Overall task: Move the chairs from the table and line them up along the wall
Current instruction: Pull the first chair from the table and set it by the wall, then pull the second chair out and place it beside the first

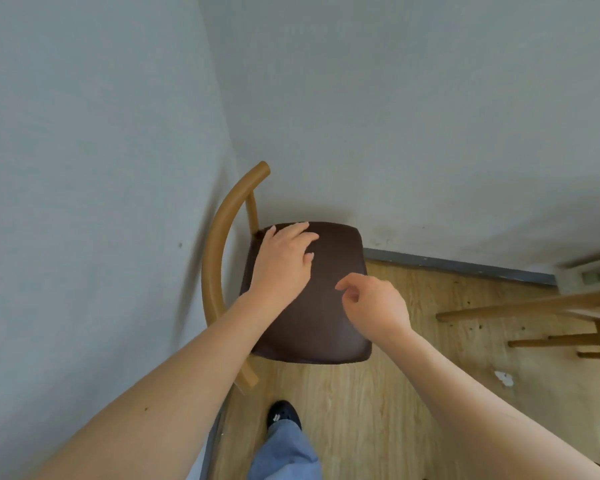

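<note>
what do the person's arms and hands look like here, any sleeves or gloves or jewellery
Both arms are bare up to the frame edge, with no sleeves in view. The left hand and right hand wear no gloves, rings, watch or bracelets. The nails are short and unpainted. A small dark mole marks the left forearm.

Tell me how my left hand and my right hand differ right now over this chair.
The left hand lies flat, fingers spread, on the dark seat near the curved backrest; the right hand is loosely curled over the seat's front half, and contact is unclear. Both are bare and hold nothing.
</note>
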The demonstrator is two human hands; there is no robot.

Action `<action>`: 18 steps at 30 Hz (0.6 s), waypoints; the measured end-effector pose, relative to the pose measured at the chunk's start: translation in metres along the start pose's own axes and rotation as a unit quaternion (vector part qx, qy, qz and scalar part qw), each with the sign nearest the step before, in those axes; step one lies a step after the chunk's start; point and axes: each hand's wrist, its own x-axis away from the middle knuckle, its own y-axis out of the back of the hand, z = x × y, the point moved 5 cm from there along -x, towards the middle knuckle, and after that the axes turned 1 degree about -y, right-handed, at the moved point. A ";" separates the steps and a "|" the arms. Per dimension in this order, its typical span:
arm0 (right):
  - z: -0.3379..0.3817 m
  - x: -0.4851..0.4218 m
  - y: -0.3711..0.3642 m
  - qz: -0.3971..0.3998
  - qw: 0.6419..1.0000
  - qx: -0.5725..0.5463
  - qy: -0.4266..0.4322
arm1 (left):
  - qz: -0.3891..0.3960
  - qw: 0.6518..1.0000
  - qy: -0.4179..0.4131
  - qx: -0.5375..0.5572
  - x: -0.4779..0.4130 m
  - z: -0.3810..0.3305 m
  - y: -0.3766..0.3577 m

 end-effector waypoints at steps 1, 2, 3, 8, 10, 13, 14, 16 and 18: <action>-0.009 0.008 0.008 -0.022 1.000 -0.006 -0.006 | 0.013 1.000 -0.008 -0.003 0.005 -0.013 -0.002; -0.017 0.015 0.015 -0.041 0.999 -0.012 -0.009 | 0.024 1.000 -0.013 -0.004 0.010 -0.025 -0.003; -0.025 0.024 0.022 -0.057 0.998 -0.014 -0.012 | 0.035 0.999 -0.019 -0.006 0.015 -0.036 -0.003; -0.080 0.083 0.054 -0.116 0.992 -0.034 -0.019 | 0.072 0.996 -0.051 -0.023 0.058 -0.103 -0.005; -0.105 0.114 0.063 -0.138 0.989 -0.043 -0.024 | 0.084 0.995 -0.059 -0.017 0.084 -0.136 -0.010; -0.148 0.167 0.074 -0.170 0.983 -0.065 -0.037 | 0.090 0.992 -0.087 -0.014 0.129 -0.194 -0.019; -0.170 0.199 0.078 -0.176 0.981 -0.072 -0.043 | 0.093 0.990 -0.102 -0.017 0.153 -0.222 -0.024; -0.187 0.217 0.077 -0.180 0.980 -0.076 -0.045 | 0.094 0.990 -0.107 -0.014 0.167 -0.241 -0.029; -0.220 0.267 0.080 -0.195 0.975 -0.083 -0.058 | 0.113 0.985 -0.126 -0.018 0.204 -0.279 -0.041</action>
